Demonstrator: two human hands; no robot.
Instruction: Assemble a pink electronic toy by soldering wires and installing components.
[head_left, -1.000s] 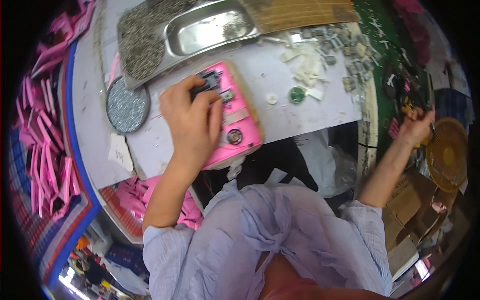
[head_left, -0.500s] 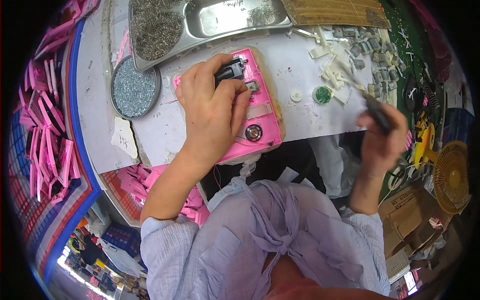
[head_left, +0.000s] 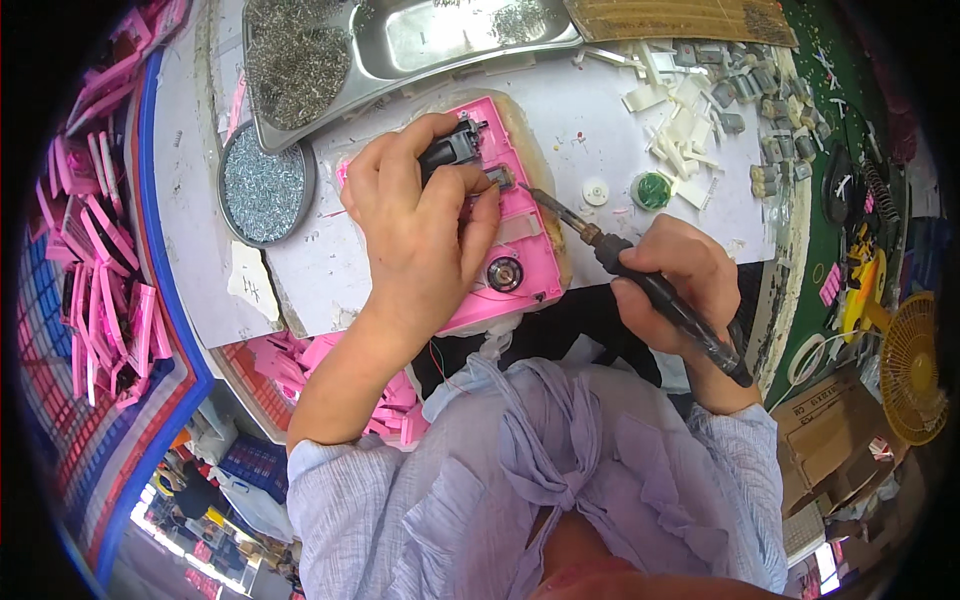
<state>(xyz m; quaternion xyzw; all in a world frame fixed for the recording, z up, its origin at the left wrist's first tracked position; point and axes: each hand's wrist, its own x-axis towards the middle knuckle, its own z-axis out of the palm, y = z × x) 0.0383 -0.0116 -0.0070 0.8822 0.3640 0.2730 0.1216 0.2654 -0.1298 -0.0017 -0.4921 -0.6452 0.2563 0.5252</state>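
1. Head view: the pink casing (head_left: 540, 262) lies open by the front edge of the worktop (head_left: 620, 242), with a black part (head_left: 455, 148), a small metal part (head_left: 500, 178) and a round speaker (head_left: 504, 273) already in it.
2. My left hand (head_left: 415, 220) curls over the casing; I cannot tell whether finger and thumb pinch anything.
3. My right hand (head_left: 690, 270) is wrapped round a soldering iron (head_left: 612, 252), tip just beside the metal part; contact is unclear.
4. I'd judge this piece partway: parts placed, joining unfinished, casing uncovered.
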